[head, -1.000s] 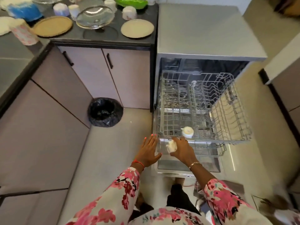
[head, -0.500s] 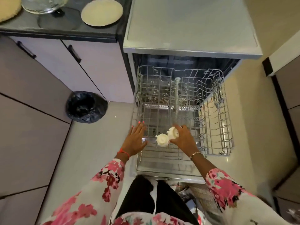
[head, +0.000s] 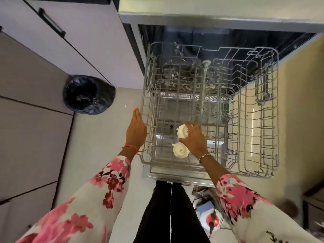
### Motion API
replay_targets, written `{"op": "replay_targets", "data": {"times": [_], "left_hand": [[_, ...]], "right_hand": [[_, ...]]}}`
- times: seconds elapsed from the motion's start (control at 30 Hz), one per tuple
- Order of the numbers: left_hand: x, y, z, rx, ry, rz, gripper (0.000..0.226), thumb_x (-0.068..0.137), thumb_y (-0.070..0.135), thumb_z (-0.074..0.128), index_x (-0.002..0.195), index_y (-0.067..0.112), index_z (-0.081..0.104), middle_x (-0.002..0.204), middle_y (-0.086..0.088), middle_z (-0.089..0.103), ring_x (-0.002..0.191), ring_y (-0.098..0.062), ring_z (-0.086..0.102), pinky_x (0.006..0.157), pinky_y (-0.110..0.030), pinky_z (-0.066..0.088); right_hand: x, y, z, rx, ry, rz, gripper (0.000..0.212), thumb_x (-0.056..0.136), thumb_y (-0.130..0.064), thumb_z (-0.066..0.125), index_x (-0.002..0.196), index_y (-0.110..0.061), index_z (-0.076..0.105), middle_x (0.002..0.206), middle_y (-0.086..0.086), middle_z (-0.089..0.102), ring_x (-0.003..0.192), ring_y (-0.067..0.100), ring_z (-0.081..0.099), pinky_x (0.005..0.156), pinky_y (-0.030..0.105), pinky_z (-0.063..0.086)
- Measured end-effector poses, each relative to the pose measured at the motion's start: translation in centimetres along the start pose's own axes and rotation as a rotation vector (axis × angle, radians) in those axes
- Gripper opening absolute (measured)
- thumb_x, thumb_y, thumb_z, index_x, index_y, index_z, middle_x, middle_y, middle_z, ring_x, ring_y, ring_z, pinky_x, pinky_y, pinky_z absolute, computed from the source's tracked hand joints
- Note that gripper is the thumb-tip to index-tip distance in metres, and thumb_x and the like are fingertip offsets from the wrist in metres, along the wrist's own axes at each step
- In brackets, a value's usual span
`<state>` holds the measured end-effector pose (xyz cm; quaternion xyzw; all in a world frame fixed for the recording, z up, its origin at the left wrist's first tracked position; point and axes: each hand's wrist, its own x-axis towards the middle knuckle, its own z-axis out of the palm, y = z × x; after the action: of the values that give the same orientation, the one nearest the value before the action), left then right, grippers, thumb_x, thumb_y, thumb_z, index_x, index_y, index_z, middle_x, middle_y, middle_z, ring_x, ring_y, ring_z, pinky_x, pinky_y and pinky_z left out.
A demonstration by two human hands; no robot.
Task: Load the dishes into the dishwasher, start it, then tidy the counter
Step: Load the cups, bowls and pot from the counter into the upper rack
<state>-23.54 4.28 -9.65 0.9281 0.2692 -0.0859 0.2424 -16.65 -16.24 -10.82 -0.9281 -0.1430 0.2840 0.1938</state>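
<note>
The right hand (head: 193,139) gripped a white cup (head: 182,131) in the rack (head: 277,120), a second cup (head: 180,151) at its six o'clock, while the left hand (head: 135,130) lay flat and empty at the rack's nine o'clock.

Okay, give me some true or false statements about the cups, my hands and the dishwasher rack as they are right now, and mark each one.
1. The right hand holds a white cup at the wire rack. True.
2. A second cup sits in the rack, nearer the person. True.
3. The left hand grips a plate. False: it holds nothing and its fingers are straight, beside the rack's left side.
4. The rack is pushed fully in. False: it is pulled out of the dishwasher.
5. The black bin stands to the right of the rack. False: it stands on the floor to the left.
</note>
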Motion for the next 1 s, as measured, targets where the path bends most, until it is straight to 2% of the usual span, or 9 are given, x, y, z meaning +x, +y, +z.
{"op": "replay_targets", "data": {"times": [0.03,0.1,0.17,0.33,0.5,0.63,0.77,0.9,1.0], "left_hand": [[0.1,-0.1,0.3,-0.035,-0.015,-0.029,0.071,0.086,-0.008,0.038,0.147,0.0,0.003,0.141,-0.025,0.04,0.109,-0.038,0.055,0.086,-0.041,0.048],[0.1,-0.3,0.7,-0.044,-0.018,-0.087,0.067,0.091,-0.006,0.035,0.148,0.004,0.002,0.111,-0.025,0.06,0.082,-0.038,0.061,0.071,-0.044,0.049],[0.3,-0.4,1.0,-0.036,-0.017,-0.14,0.062,0.094,-0.004,0.033,0.148,0.004,0.005,0.096,-0.024,0.063,0.077,-0.036,0.061,0.069,-0.041,0.048],[0.5,-0.1,1.0,-0.157,-0.025,-0.183,0.056,0.094,-0.005,0.034,0.146,0.002,0.015,0.08,-0.018,0.057,0.065,-0.026,0.054,0.061,-0.03,0.041],[0.5,-0.1,1.0,-0.219,-0.019,-0.181,0.056,0.091,-0.009,0.035,0.143,0.002,0.021,0.071,-0.013,0.052,0.058,-0.02,0.048,0.056,-0.028,0.038],[0.5,-0.3,1.2,-0.215,-0.023,-0.176,0.055,0.091,-0.008,0.037,0.143,0.002,0.022,0.066,-0.009,0.05,0.052,-0.014,0.043,0.048,-0.017,0.033],[0.4,-0.2,1.2,-0.214,-0.024,-0.187,0.053,0.093,-0.005,0.038,0.144,0.001,0.022,0.068,-0.011,0.052,0.056,-0.018,0.048,0.055,-0.024,0.04],[0.4,-0.1,1.1,-0.205,-0.018,-0.192,0.052,0.094,-0.003,0.039,0.143,0.001,0.022,0.068,-0.011,0.052,0.057,-0.019,0.049,0.051,-0.02,0.037],[0.5,0.0,1.1,-0.207,-0.014,-0.195,0.053,0.093,-0.004,0.039,0.144,0.002,0.022,0.069,-0.012,0.052,0.057,-0.02,0.049,0.053,-0.025,0.039]], "right_hand": [[0.2,0.0,0.4,-0.013,-0.01,0.004,0.075,0.075,-0.033,0.073,0.139,-0.017,0.038,0.14,0.022,0.031,0.13,0.039,0.034,0.1,0.048,0.043],[0.6,0.0,1.0,-0.034,-0.011,0.021,0.073,0.078,-0.033,0.071,0.14,-0.018,0.036,0.141,0.022,0.029,0.131,0.038,0.033,0.098,0.049,0.045],[0.8,-0.2,1.2,-0.042,-0.006,0.042,0.071,0.08,-0.034,0.069,0.14,-0.019,0.036,0.141,0.019,0.03,0.13,0.036,0.034,0.094,0.049,0.048],[0.8,-0.3,1.8,-0.072,0.008,0.058,0.068,0.081,-0.037,0.067,0.139,-0.017,0.037,0.141,0.018,0.029,0.129,0.034,0.034,0.092,0.049,0.049],[0.5,-0.7,1.8,0.007,0.049,0.082,0.07,0.077,-0.036,0.071,0.137,-0.018,0.04,0.139,0.016,0.032,0.13,0.032,0.033,0.088,0.051,0.05],[0.5,-1.1,2.2,0.009,0.054,0.054,0.071,0.079,-0.034,0.07,0.14,-0.017,0.037,0.142,0.019,0.032,0.131,0.033,0.031,0.095,0.045,0.047],[0.5,-1.5,2.6,-0.029,0.044,0.095,0.072,0.082,-0.034,0.068,0.142,-0.018,0.033,0.144,0.018,0.029,0.133,0.033,0.03,0.091,0.043,0.048],[0.3,-1.3,2.8,0.014,0.051,0.123,0.072,0.081,-0.033,0.069,0.142,-0.018,0.034,0.141,0.019,0.033,0.131,0.035,0.033,0.091,0.044,0.047],[0.4,-1.1,2.7,0.04,0.059,0.136,0.069,0.082,-0.03,0.069,0.14,-0.017,0.035,0.141,0.018,0.033,0.131,0.033,0.032,0.093,0.045,0.046]]}}
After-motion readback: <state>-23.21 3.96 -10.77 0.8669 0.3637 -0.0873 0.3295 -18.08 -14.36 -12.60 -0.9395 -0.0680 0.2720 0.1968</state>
